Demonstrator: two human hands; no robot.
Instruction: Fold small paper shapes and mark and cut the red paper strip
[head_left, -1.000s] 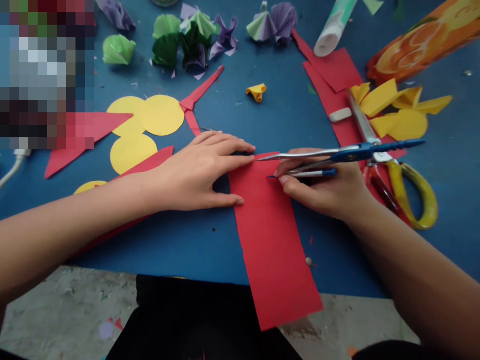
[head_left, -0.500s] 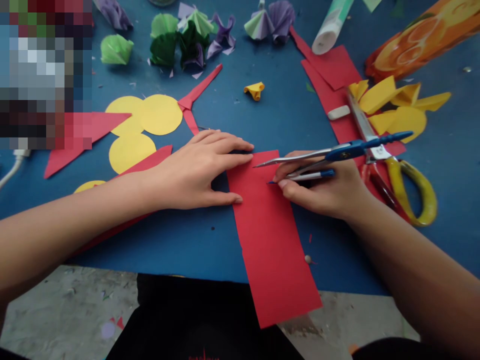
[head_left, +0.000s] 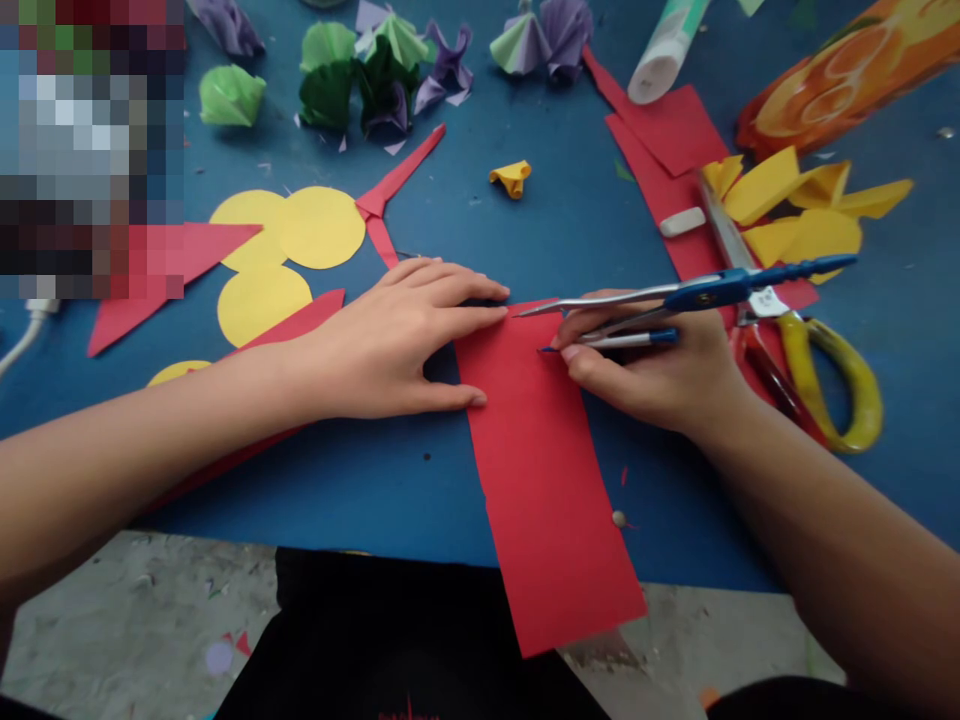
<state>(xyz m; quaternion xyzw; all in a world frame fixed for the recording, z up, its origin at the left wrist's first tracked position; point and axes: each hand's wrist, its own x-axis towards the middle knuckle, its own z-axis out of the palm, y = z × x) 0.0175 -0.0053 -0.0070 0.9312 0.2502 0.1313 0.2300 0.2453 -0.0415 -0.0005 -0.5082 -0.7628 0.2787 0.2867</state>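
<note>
A long strip of red paper (head_left: pixel 551 500) lies across the table's near edge, its lower end sticking out over the lap. Spread flat on the table, my left hand (head_left: pixel 427 335) rests its fingertips on the strip's left side near the top. My right hand (head_left: pixel 652 365) pinches a drawing compass (head_left: pixel 709 294) with a blue head and a short pencil or pen piece in it. One metal leg points left over the paper, and the blue writing tip is at the strip's upper part. Whether either tip touches the paper I cannot tell.
Scissors (head_left: pixel 862 400) with yellow and red handles lie right of my right hand, by folded yellow pieces (head_left: pixel 765 190) and an eraser (head_left: pixel 682 222). Yellow circles (head_left: pixel 322 228) lie at left. Crumpled green and purple paper (head_left: pixel 326 85), a glue tube (head_left: pixel 664 60) and an orange packet (head_left: pixel 840 85) are behind.
My right hand has shifted slightly right and up with the compass, whose blue handle now reaches further right. My left hand and the red strip have stayed almost in place.
</note>
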